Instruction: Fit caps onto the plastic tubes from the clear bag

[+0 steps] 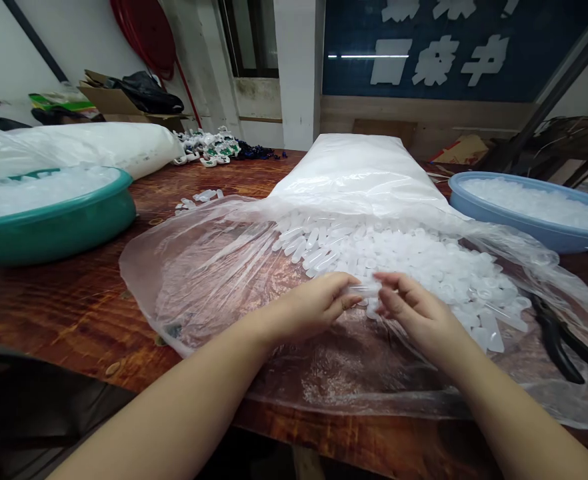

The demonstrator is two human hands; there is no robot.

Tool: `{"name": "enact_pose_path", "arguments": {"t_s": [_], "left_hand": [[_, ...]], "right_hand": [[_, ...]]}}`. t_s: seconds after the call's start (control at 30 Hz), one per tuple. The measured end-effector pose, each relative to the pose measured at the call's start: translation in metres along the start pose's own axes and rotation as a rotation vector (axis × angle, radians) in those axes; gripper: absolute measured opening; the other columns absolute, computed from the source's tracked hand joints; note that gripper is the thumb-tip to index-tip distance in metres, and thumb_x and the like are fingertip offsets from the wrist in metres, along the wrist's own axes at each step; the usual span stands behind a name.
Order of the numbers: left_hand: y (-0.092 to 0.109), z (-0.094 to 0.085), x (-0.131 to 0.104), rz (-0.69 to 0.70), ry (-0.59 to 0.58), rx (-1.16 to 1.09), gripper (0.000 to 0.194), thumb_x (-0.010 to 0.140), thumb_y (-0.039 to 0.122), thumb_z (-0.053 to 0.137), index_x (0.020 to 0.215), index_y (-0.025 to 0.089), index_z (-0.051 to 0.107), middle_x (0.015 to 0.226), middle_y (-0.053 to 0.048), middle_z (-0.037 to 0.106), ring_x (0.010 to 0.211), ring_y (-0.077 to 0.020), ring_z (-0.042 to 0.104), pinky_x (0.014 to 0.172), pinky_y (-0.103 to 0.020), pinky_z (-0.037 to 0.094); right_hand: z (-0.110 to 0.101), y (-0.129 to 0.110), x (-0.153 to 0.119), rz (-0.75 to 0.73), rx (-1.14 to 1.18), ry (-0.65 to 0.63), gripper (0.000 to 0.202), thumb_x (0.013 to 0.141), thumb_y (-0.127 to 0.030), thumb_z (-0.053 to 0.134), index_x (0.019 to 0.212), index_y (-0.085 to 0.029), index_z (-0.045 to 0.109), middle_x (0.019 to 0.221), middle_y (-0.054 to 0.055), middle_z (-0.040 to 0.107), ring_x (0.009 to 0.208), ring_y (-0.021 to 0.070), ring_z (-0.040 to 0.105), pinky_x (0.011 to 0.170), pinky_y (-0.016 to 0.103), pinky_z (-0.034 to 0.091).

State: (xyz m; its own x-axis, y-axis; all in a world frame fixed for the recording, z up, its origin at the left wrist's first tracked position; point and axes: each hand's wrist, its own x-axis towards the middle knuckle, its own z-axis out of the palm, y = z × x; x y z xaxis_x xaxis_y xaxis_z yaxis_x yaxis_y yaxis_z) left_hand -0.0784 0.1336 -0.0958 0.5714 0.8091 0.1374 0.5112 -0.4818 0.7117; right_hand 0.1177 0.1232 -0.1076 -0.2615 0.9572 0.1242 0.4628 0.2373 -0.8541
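Note:
My left hand [321,300] pinches one end of a small clear plastic tube [365,291] between thumb and fingers. Close at its other end, my right hand [414,310] has its fingers curled in around the tube, slightly blurred. Behind and beside my hands spreads a heap of small translucent white plastic pieces [404,257], spilling from the mouth of a large plastic bag [354,163]. The bag's thin clear film [199,267] lies flat on the table beneath both hands.
Black-handled pliers [554,340] lie on the film at the right. A green basin [59,230] at left and a blue basin [529,223] at right hold similar pieces. Loose pieces [201,199] and a pile of white and green parts [214,145] sit on the wooden table [74,320].

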Motion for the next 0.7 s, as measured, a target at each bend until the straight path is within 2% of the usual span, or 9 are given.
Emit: {"name": "enact_pose_path", "arguments": {"t_s": [0.07,0.13,0.2,0.23,0.3,0.37,0.4,0.5,0.7], "left_hand": [[-0.002,0.001,0.000,0.006,0.004,-0.006,0.020,0.090,0.027,0.042,0.102,0.015,0.053,0.099,-0.007,0.059,0.091,-0.0173,0.054,0.083,-0.030,0.042],[-0.001,0.001,0.000,0.019,-0.009,-0.002,0.018,0.090,0.027,0.044,0.101,0.016,0.053,0.098,-0.006,0.059,0.090,-0.0170,0.054,0.082,-0.029,0.043],[0.000,0.001,-0.001,0.021,-0.018,0.013,0.017,0.090,0.025,0.045,0.100,0.016,0.053,0.096,-0.006,0.060,0.088,-0.0169,0.054,0.082,-0.029,0.043],[0.001,0.001,-0.001,0.012,-0.013,0.023,0.016,0.089,0.024,0.045,0.100,0.015,0.053,0.095,-0.006,0.060,0.088,-0.0171,0.054,0.081,-0.029,0.043],[0.003,0.000,-0.001,0.005,-0.006,0.032,0.017,0.090,0.024,0.044,0.101,0.014,0.053,0.095,-0.007,0.059,0.088,-0.0175,0.054,0.081,-0.029,0.043],[0.005,-0.002,-0.002,0.015,-0.008,0.030,0.018,0.091,0.025,0.042,0.101,0.014,0.053,0.095,-0.007,0.059,0.088,-0.0174,0.054,0.080,-0.029,0.043],[0.005,-0.003,-0.002,0.025,-0.016,0.030,0.018,0.091,0.026,0.042,0.100,0.014,0.053,0.095,-0.007,0.060,0.087,-0.0172,0.055,0.079,-0.028,0.044],[0.006,-0.002,-0.003,0.046,-0.021,0.085,0.016,0.091,0.024,0.044,0.098,0.013,0.054,0.092,-0.007,0.060,0.085,-0.0169,0.055,0.077,-0.027,0.044],[0.006,0.008,-0.004,0.066,0.031,0.397,0.023,0.090,0.022,0.043,0.109,0.012,0.051,0.097,-0.011,0.059,0.089,-0.0225,0.055,0.081,-0.035,0.044]], "right_hand": [[0.002,-0.001,0.000,-0.081,0.076,0.024,0.040,0.077,-0.048,0.059,0.108,-0.023,0.057,0.098,0.006,0.063,0.081,0.0194,0.063,0.069,0.031,0.051],[0.003,-0.002,0.001,-0.042,0.096,0.000,0.030,0.079,-0.048,0.056,0.092,-0.022,0.060,0.082,0.004,0.065,0.075,0.0182,0.062,0.068,0.030,0.050],[0.005,-0.003,0.001,0.073,0.129,-0.038,0.041,0.083,-0.055,0.045,0.072,-0.019,0.058,0.063,0.003,0.060,0.060,0.0164,0.059,0.059,0.029,0.049],[0.006,-0.002,0.001,0.113,0.164,-0.047,0.045,0.084,-0.059,0.041,0.071,-0.019,0.058,0.061,0.002,0.059,0.057,0.0159,0.059,0.056,0.029,0.049],[0.006,-0.002,0.001,0.102,0.221,-0.025,0.043,0.081,-0.059,0.047,0.087,-0.018,0.059,0.070,0.003,0.061,0.062,0.0168,0.061,0.058,0.029,0.051],[0.005,0.000,0.000,0.018,0.235,-0.008,0.041,0.076,-0.051,0.060,0.104,-0.021,0.055,0.082,0.004,0.063,0.074,0.0177,0.062,0.065,0.029,0.051],[0.004,0.000,0.000,-0.014,0.229,-0.016,0.040,0.076,-0.047,0.063,0.105,-0.022,0.055,0.084,0.003,0.063,0.077,0.0173,0.062,0.068,0.028,0.051],[0.002,-0.001,-0.001,0.013,0.248,-0.053,0.028,0.078,-0.045,0.061,0.093,-0.021,0.059,0.077,0.002,0.062,0.070,0.0150,0.060,0.065,0.025,0.050],[0.009,-0.007,-0.001,0.134,0.452,0.007,0.038,0.071,-0.054,0.064,0.080,-0.017,0.061,0.068,0.001,0.056,0.056,0.0117,0.052,0.053,0.024,0.048]]}}
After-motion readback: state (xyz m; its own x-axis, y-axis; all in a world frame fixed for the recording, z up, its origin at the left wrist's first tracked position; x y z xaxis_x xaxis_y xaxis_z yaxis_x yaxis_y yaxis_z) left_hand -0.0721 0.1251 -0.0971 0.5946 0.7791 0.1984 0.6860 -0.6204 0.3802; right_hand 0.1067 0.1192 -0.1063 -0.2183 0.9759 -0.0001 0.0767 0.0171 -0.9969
